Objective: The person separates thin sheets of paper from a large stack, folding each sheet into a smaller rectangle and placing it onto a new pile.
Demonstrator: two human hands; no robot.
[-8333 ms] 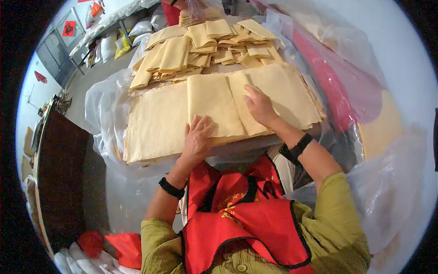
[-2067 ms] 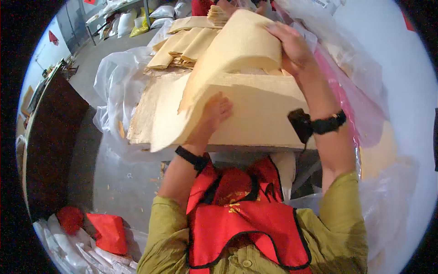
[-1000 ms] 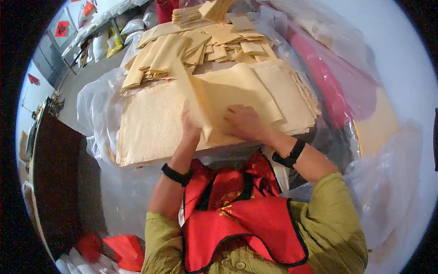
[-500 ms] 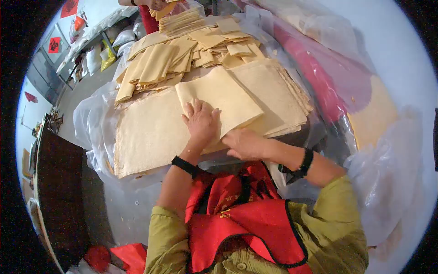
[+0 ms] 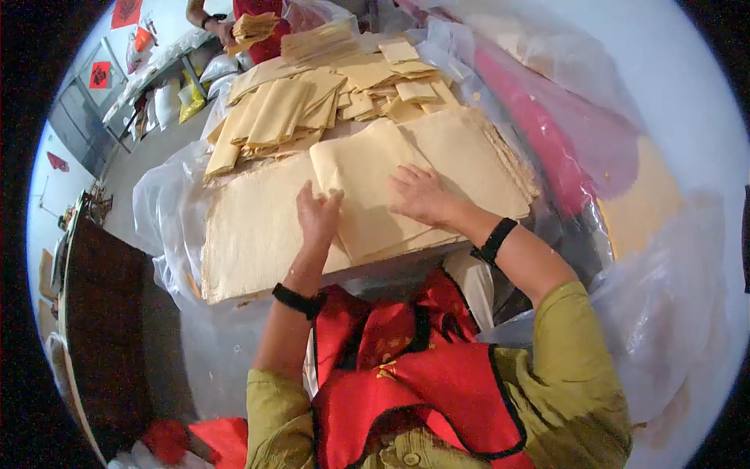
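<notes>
Right hand (image 5: 422,195) is lying open, palm down with fingers spread, on the folded sheet (image 5: 363,156) in the head view, while the left hand (image 5: 319,219) is bending its parted fingers by that sheet's left edge; whether it is pinching paper, I cannot tell. The folded sheet is resting on the broad stack of flat sheets (image 5: 254,227), just in front of the loose folded pieces (image 5: 273,109). Judging by this, the hands are shaping and flattening a fold, and the next move is calling for even pressure and aligned edges. Beyond, another person's hand (image 5: 224,33) is holding a small bundle (image 5: 254,30).
</notes>
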